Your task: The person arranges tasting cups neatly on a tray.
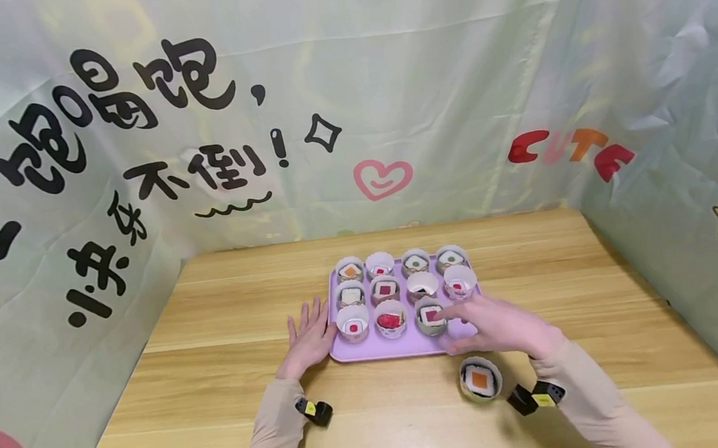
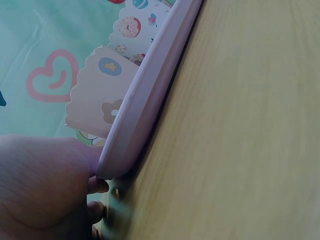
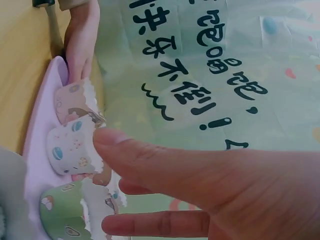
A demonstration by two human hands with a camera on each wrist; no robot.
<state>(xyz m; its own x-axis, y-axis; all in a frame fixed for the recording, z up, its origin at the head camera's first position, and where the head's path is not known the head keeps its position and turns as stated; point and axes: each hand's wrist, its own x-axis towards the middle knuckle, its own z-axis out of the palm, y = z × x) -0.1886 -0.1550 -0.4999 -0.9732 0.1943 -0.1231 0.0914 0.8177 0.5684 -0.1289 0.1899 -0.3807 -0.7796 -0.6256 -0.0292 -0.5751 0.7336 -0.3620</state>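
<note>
A lilac tray (image 1: 371,352) carries several paper baking cups, each with a small sushi-like piece in it. My left hand (image 1: 308,341) lies with spread fingers at the tray's left side, its thumb right at the rim (image 2: 132,117). Over the tray's front right part reaches my right hand (image 1: 498,322), thumb and fingers apart, the fingertips at the edge of a green cup (image 3: 62,212). Inside that cup sits a white piece with a dark red square (image 1: 431,314). One more cup (image 1: 480,380), with an orange-centred piece, stands on the table in front of the tray.
The wooden table (image 1: 225,316) extends around the tray. Behind it and at both sides hangs a printed cloth (image 1: 438,101). A pink patterned cup (image 1: 352,329) stands at the tray's front left corner; a red-filled cup (image 1: 391,325) is beside it.
</note>
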